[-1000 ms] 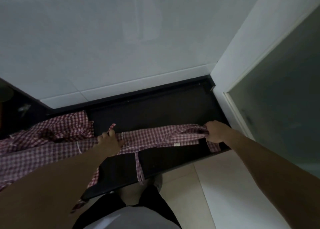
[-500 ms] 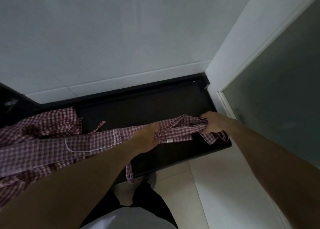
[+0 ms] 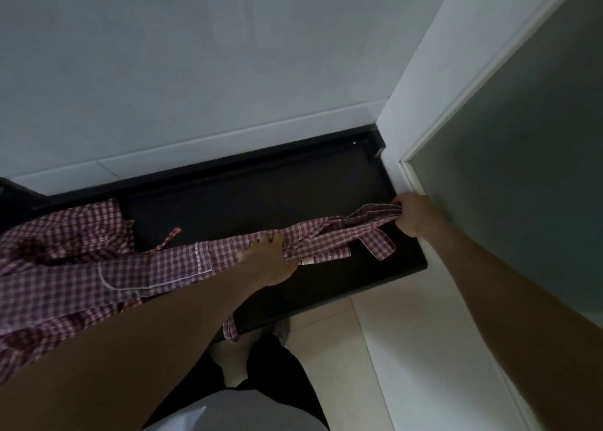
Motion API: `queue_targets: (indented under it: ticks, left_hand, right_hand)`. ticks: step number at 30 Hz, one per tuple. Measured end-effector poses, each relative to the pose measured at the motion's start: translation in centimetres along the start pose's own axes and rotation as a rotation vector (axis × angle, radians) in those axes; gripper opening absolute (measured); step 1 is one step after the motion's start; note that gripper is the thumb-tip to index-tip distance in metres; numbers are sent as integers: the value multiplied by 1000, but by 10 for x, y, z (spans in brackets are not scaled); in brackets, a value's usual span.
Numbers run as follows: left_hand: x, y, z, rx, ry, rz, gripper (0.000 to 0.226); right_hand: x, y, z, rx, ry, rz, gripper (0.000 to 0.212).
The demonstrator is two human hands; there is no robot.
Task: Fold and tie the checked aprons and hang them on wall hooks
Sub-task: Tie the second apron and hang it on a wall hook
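Observation:
A red-and-white checked apron (image 3: 182,261) lies stretched across a dark countertop (image 3: 261,199), bunched into a long band. My right hand (image 3: 412,215) grips its gathered right end near the white door frame, with a strap loop (image 3: 378,246) hanging just below. My left hand (image 3: 269,259) grips the band near its middle, fingers curled into the cloth. A pocket with white piping (image 3: 146,275) shows left of that hand. A strap end (image 3: 230,327) dangles over the counter's front edge. More checked cloth (image 3: 65,234) is heaped at the far left.
A white tiled wall (image 3: 228,71) rises behind the counter. A white frame and a frosted glass door (image 3: 522,169) close off the right side. Pale floor tiles (image 3: 408,349) lie below, with my legs and a shoe (image 3: 282,329) by the counter's front edge.
My left hand has slid right along the apron from its left part to its middle. My right hand has pulled the end toward the door frame, drawing the cloth taut.

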State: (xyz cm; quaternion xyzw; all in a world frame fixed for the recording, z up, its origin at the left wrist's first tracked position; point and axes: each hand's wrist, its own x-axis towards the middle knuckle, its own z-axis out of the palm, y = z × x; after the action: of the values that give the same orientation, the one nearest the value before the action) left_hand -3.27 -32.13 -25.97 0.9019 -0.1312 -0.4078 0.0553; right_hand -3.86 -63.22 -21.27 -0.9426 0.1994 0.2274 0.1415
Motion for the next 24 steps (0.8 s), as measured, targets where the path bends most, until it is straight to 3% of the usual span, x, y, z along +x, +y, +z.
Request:
queue_targets:
  ticks: [4, 8, 10, 14, 16, 19, 22, 24]
  left_hand:
    - [0, 23, -10, 72, 190, 2, 47]
    - [5, 37, -9, 15, 266, 140, 48]
    - [7, 35, -7, -48, 195, 136, 54]
    - [13, 25, -2, -45, 110, 97, 76]
    - [15, 24, -1, -45, 111, 107, 74]
    - [18, 27, -1, 7, 84, 82, 79]
    - [18, 37, -2, 147, 138, 59, 82]
    - [18, 42, -3, 222, 242, 136, 84]
  right_hand:
    - [-9, -9, -9, -27, -199, -15, 56]
    - [-22, -12, 27, -120, -223, -24, 104]
    - [-26, -7, 47, -121, -170, -74, 96]
    - [-21, 6, 43, 35, -221, -55, 34]
    - [-17, 12, 28, 108, -304, 31, 20]
    - [-17, 15, 4, 424, -438, 163, 31]
    - [-17, 11, -10, 549, -347, 119, 52]
    - [-18, 5, -15, 598, -270, 61, 60]
